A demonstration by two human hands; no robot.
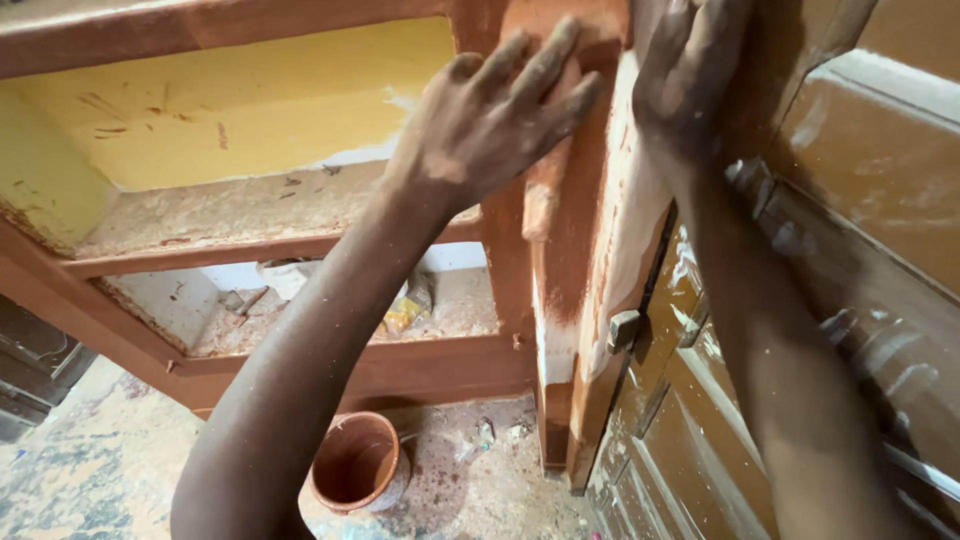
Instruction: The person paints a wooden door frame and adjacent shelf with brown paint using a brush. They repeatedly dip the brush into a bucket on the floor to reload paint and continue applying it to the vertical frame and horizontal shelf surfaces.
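Left hand (495, 110) and right hand (690, 70), fingers spread empty, press the red-brown frame (575, 230) above a paint-spattered floor (90, 470).

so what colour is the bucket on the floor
Reddish-brown, the bucket matching the painted shelf frame; the head view shows it.

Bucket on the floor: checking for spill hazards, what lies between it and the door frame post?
Head view: between the bucket and the post lies only paint-spattered floor with small scraps.
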